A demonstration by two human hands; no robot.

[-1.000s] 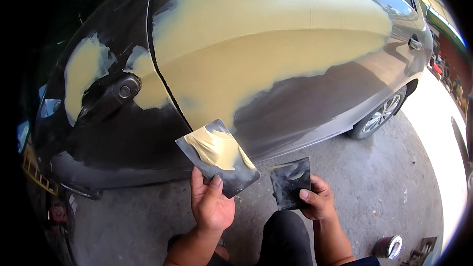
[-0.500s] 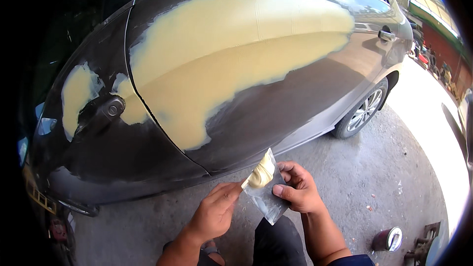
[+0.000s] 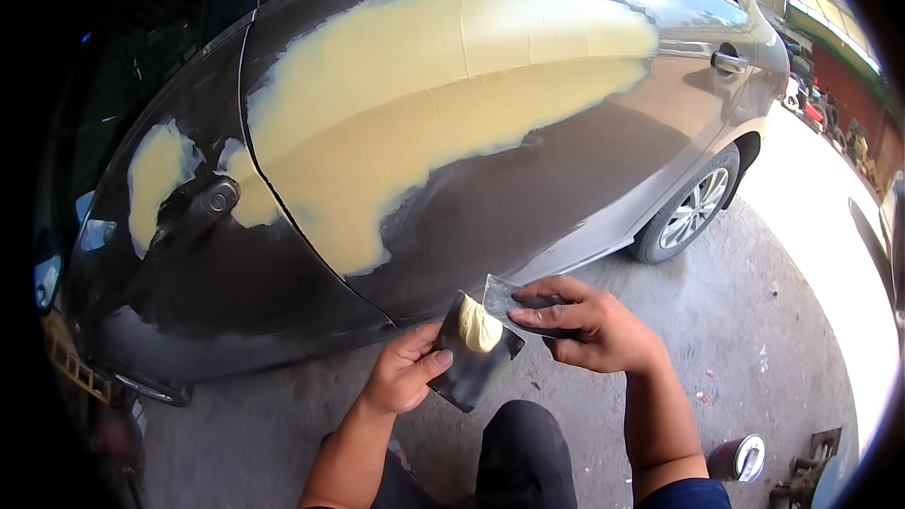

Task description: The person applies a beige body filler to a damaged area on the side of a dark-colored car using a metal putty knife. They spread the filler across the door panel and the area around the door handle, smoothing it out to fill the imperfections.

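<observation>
My left hand (image 3: pixel 405 375) grips a dark flat putty spreader (image 3: pixel 468 381), thumb on its upper face. On the spreader's far part sits a lump of pale yellow body filler (image 3: pixel 480 326). My right hand (image 3: pixel 608 328) holds a grey filler-smeared putty spreader (image 3: pixel 499 295), fingers stretched along it. Its left edge meets or nearly meets the lump; whether they touch I cannot tell. Both hands are above my knees, in front of a dark brown car door (image 3: pixel 509 198). A wide pale yellow filler patch (image 3: pixel 377 123) covers much of that door.
A smaller filler patch (image 3: pixel 158 179) lies beside the handle (image 3: pixel 222 194) of the neighbouring door at left. The wheel (image 3: pixel 698 207) stands at right. A round can (image 3: pixel 739 459) and a metal stand (image 3: pixel 811 476) are on the concrete floor (image 3: pixel 603 434) at lower right.
The filler lump has passed from the right hand's spreader to the left hand's. My right hand has turned its spreader sideways and moved slightly right. The view has shifted a little.
</observation>
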